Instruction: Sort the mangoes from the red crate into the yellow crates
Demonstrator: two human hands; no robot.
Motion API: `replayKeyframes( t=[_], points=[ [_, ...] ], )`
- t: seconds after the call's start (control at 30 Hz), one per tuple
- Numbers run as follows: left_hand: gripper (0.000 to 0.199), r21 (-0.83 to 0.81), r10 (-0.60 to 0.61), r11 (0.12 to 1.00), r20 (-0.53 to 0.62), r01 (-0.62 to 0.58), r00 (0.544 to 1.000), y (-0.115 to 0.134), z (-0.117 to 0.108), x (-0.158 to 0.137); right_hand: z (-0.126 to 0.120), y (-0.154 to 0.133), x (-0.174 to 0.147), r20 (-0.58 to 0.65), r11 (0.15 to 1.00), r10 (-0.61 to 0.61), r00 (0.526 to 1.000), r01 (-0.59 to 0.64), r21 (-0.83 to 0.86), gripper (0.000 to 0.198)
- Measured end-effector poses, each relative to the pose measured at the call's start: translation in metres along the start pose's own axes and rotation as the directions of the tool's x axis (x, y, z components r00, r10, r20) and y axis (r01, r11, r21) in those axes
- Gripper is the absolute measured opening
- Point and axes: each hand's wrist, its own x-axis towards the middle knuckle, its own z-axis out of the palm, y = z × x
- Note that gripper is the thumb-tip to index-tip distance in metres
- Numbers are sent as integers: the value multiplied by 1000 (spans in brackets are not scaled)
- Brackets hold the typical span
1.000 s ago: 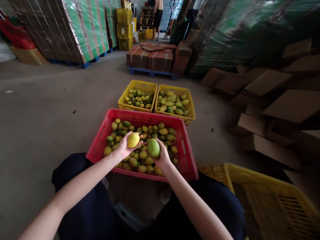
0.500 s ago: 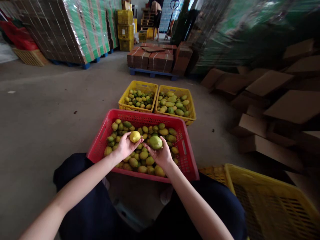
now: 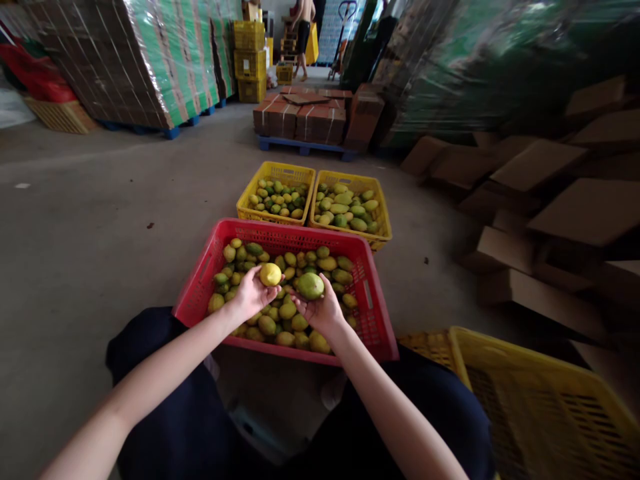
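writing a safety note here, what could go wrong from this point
The yellow fruit in the left hand could slip, perhaps bruising on the loose fruit in the red crate below. The green fruit, held close beside it in the right hand, might knock against it if either hand shifts; dropped, it could be hard to pick out among similar greenish fruit.

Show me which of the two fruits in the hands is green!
It's the green fruit in the right hand; the other, a yellow fruit, sits in the left hand.
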Motion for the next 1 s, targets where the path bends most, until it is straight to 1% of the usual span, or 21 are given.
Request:
replayKeyframes(
  t=[0.07,0.13,0.17,0.2,0.23,0.27,0.3,0.33,0.37,0.4,0.43,0.47,0.5,0.53,0.57,0.6,0.63,0.73,0.87,0.93,1.0],
  points=[
    [35,37,28,999,-12,-27,1000,-1,0,2,0,0,2,45,999,-45,998,45,-1,44],
    [28,134,125,984,-28,-120,992,-2,-1,5,0,1,4,96,992,-122,988,124,-16,35],
    [24,206,209,958,-19,-201,978,-2,-2,6,0,2,5,116,980,-191,975,196,-32,30],
    [24,291,311,908,11,-301,950,-2,-3,7,0,2,5,129,953,-287,949,297,-60,26],
    [31,381,421,827,68,-413,905,-1,-4,8,0,3,6,138,900,-408,903,423,-108,26],
    [40,468,523,711,147,-525,839,0,-5,8,-1,3,6,151,811,-535,831,555,-183,30],
    [49,543,600,567,243,-619,762,2,-6,7,-2,4,5,174,689,-649,741,669,-278,37],
    [54,602,645,407,343,-687,683,4,-7,6,-3,4,5,210,543,-737,643,747,-384,45],
    [56,642,660,240,442,-728,607,6,-7,4,-5,5,4,254,389,-793,553,781,-488,52],
    [56,662,652,74,534,-746,539,8,-7,1,-6,5,3,299,243,-827,477,782,-574,56],
    [54,659,629,-79,615,-748,475,10,-7,-2,-8,6,3,341,118,-844,414,765,-634,59],
    [52,638,597,-214,685,-740,418,12,-7,-4,-10,7,2,377,19,-853,362,742,-670,59],
    [51,606,562,-327,742,-725,366,13,-7,-6,-12,8,2,407,-58,-855,320,722,-690,57],
    [50,570,529,-415,785,-709,321,14,-7,-8,-13,9,2,434,-115,-853,289,708,-697,55],
    [49,539,502,-475,815,-696,289,14,-7,-10,-14,10,2,458,-156,-849,265,702,-695,53],
    [49,516,482,-511,834,-688,268,14,-8,-11,-15,11,2,478,-187,-843,246,700,-690,52],
    [48,502,469,-530,845,-683,258,13,-8,-11,-15,11,1,494,-212,-839,230,698,-684,51],
    [48,499,461,-537,849,-680,259,11,-8,-12,-14,11,0,525,-264,-827,199,687,-677,50],
    [47,523,477,-511,833,-681,282,11,-6,-11,-11,9,-2,561,-320,-809,178,667,-672,47],
    [46,544,488,-490,819,-681,303,11,-4,-12,-10,8,-3,578,-342,-799,166,665,-664,47],
    [45,569,497,-451,800,-688,336,11,-3,-13,-10,6,-3,585,-348,-796,159,670,-656,47]
  ],
)
